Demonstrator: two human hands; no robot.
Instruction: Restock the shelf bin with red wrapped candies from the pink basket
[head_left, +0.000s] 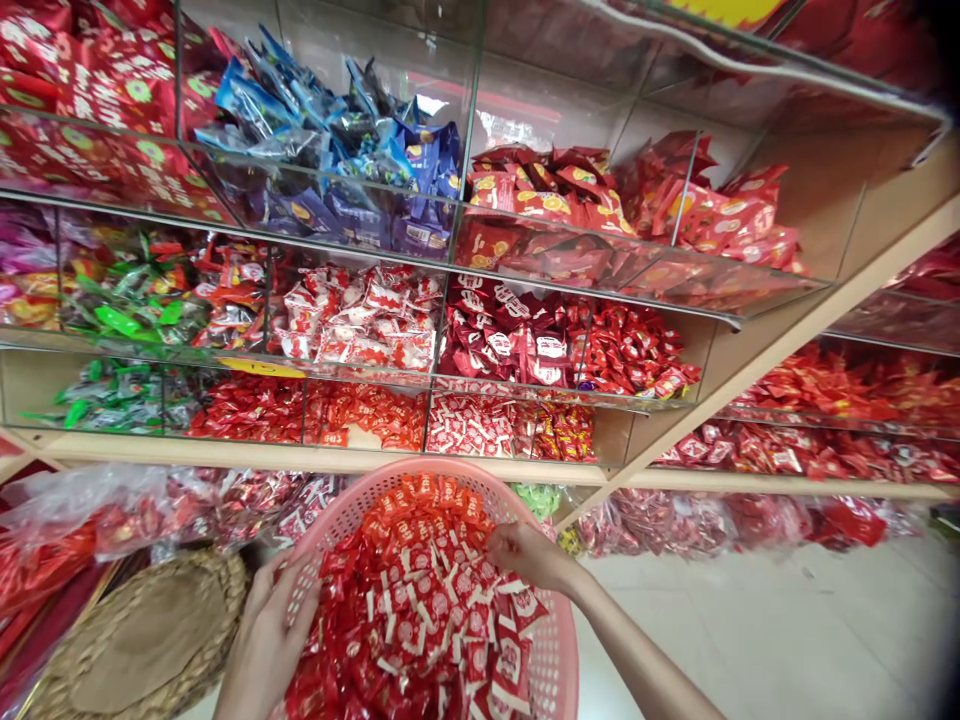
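A pink plastic basket (553,620) with holes in its wall is heaped with wrapped candies. Orange-red candies (442,505) lie at its far side, red-and-white ones (427,590) in the middle, and plain red ones (337,600) at the left. My left hand (274,625) grips the basket's left side, fingers against the wall. Over the right part of the heap is my right hand (517,553), its fingers curled closed at the candies. Whatever sits in those fingers, if anything, is hidden.
Glass-fronted shelves of bagged candies (367,315) rise ahead, with a wooden ledge (225,453) at the bottom. Clear bags of candies (675,520) sit beneath it. At the lower left lies a round woven mat-like thing (150,640). Pale tiled floor (787,620) spreads to the right.
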